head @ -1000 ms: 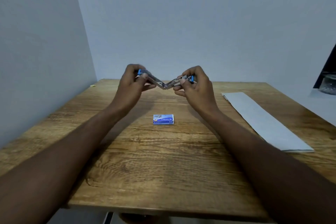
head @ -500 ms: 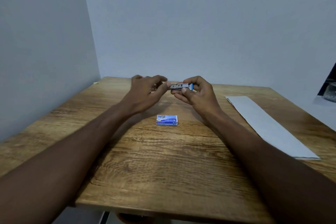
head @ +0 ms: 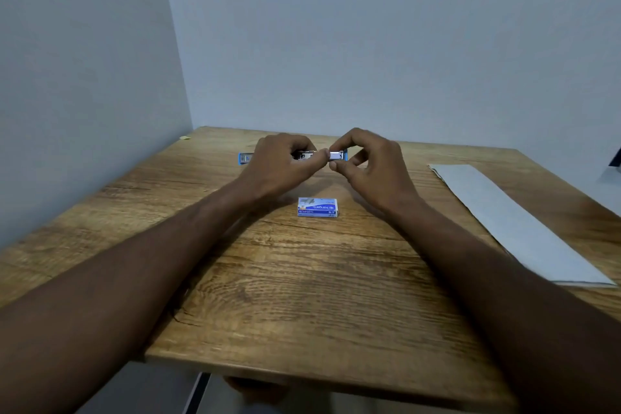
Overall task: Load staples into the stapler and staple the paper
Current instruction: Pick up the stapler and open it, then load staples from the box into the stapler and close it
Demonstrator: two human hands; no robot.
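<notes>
Holding one small stapler point(head: 322, 156) between them, two hands met over the far middle of the wooden desk point(head: 302, 296). The left hand point(head: 279, 161) lay over the left part of the stapler, and its thumb pressed along the silver metal top. Its fingers point(head: 300, 144) were curled around the stapler, gripping it. The right hand point(head: 373, 165) pinched the right end of the stapler, where a bit of blue showed. Its fingers point(head: 347, 141) were bent over the top and its thumb was under, so it was gripping too. The stapler was lying flat and stretched out long, just above the desk or on it; I could not tell which. One blue end point(head: 244, 158) stuck out past the left hand, on the left side.

There was one small blue and white box of staples point(head: 317, 207). It lay flat on the desk, nearer to the person than the hands, and nothing touched it. It looked closed.

There was one long strip of white paper point(head: 510, 222). It lay flat on the right side of the desk, well apart from the hands and the box.

One tiny yellow scrap point(head: 184, 137) sat at the far left corner of the desk, by the wall.

Two bare arms reached in from the bottom.
</notes>
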